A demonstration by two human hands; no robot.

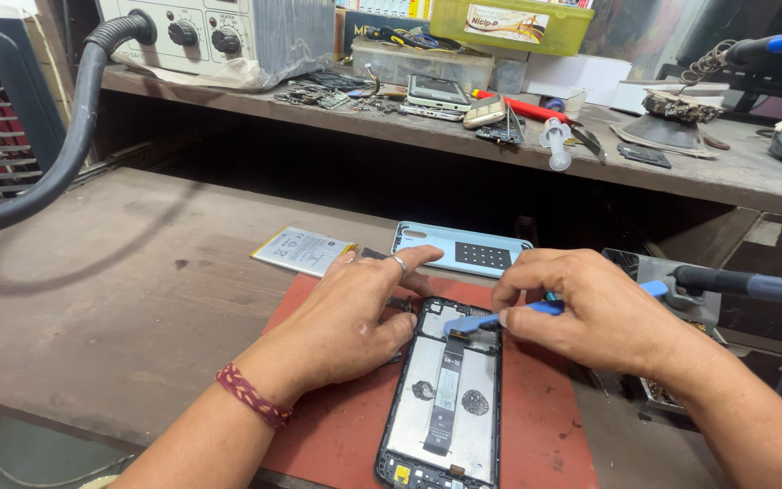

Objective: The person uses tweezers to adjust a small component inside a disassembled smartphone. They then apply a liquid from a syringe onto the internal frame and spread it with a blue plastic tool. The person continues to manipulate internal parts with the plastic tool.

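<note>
While braced against the upper left edge of an opened phone point(443, 398), left hand point(355, 317) rests with fingers loosely spread on a red work mat point(536, 426), thumb touching the frame's corner, ring on one finger, woven red band at the wrist. Right hand point(595, 312) pinched shut on a blue plastic pry tool point(500, 319), tip laid flat on the top of the phone's exposed interior, near the camera end. Phone lying face down, back cover off, in the middle of the mat, at the near edge of a worn brown workbench point(92, 299); silver inner plate, dark flex ribbon down the centre and two dark adhesive spots in plain view.

Just beyond the hands, a pale blue back cover point(450, 246) lying inside up, with a flat white battery point(302, 250) beside it to the left. Grey corrugated hose point(65, 154) curving across the left of the bench. On the raised shelf point(726, 172) behind: a beige machine with black knobs point(201, 36), more phones point(436, 93), a green plastic box point(509, 23), scattered small parts. Blue-handled soldering iron point(753, 285) resting at right, just beside the right wrist.
</note>
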